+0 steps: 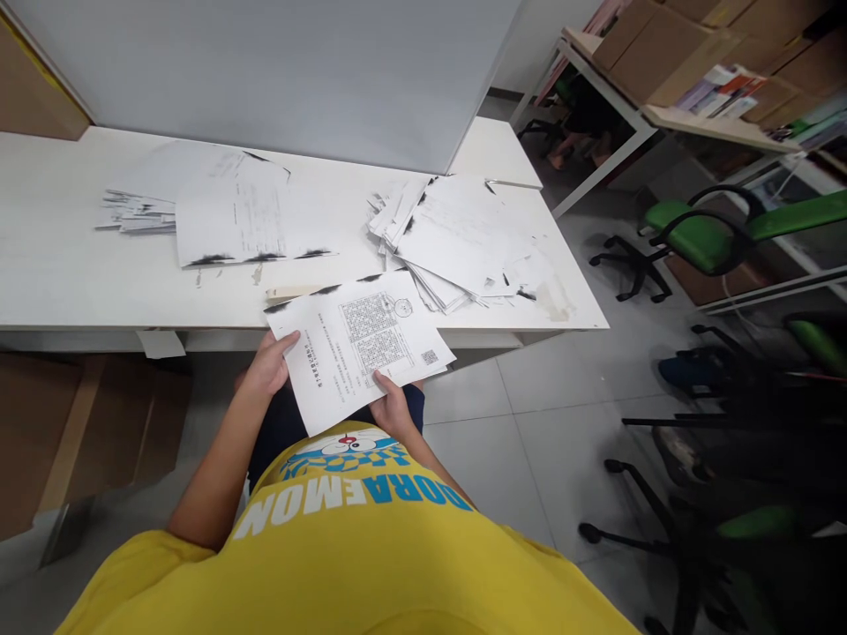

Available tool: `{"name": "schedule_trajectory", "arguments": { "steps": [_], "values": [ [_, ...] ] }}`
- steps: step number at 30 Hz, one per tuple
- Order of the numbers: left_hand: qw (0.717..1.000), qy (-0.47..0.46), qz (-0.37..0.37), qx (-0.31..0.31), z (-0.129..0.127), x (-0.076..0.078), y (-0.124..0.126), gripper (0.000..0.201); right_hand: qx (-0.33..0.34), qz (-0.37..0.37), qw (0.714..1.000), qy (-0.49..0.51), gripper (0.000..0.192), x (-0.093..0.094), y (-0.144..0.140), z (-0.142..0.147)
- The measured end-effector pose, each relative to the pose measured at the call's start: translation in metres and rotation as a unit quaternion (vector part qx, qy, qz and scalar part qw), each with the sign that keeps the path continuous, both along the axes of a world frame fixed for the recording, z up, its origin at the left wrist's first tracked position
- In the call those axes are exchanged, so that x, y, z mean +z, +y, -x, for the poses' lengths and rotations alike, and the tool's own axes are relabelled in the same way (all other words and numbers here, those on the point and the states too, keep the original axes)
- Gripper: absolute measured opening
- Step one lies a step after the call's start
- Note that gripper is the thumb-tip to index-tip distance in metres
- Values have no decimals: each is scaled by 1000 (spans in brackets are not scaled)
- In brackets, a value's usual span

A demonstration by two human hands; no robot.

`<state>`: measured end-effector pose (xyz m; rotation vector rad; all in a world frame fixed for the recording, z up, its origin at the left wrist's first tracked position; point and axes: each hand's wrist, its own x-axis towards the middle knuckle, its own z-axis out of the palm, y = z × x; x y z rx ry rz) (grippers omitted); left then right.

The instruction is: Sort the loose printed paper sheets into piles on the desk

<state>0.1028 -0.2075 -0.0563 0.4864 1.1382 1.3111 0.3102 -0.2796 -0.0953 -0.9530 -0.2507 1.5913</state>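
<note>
Between my hands is a printed sheet of paper [331, 353] with dark smudges along its far edge, its near part over my lap and its far edge above the desk's front edge. My left hand [270, 363] pinches its left edge, thumb on top. The near right part is gripped by my right hand [390, 407], thumb on the print and the other fingers hidden beneath. Whether more sheets lie under it, I cannot tell. Beyond it on the right is a messy paper pile [456, 234]; another paper stack [228, 212] lies to the left, also with blackened edges.
The white desk [53, 265] runs across in front, backed by a grey panel [284, 70]. Cardboard boxes [106, 423] stand below on the left. To the right are a green chair [701, 234], a second table [641, 132] with boxes, and a person's dark shoe [678, 454].
</note>
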Motion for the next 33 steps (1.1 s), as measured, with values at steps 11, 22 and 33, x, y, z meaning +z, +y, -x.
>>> {"name": "schedule_trajectory", "arguments": {
  "steps": [11, 22, 33],
  "values": [
    [988, 73, -117, -64, -22, 63, -1, 56, -170, -23, 980, -99, 83, 49, -8, -31],
    [765, 573, -291, -46, 4, 32, 83, 45, -249, -14, 953, -173, 67, 12, 45, -19],
    [598, 750, -256, -121, -5, 28, 89, 56, -258, -22, 955, -148, 77, 16, 40, -4]
  ]
}}
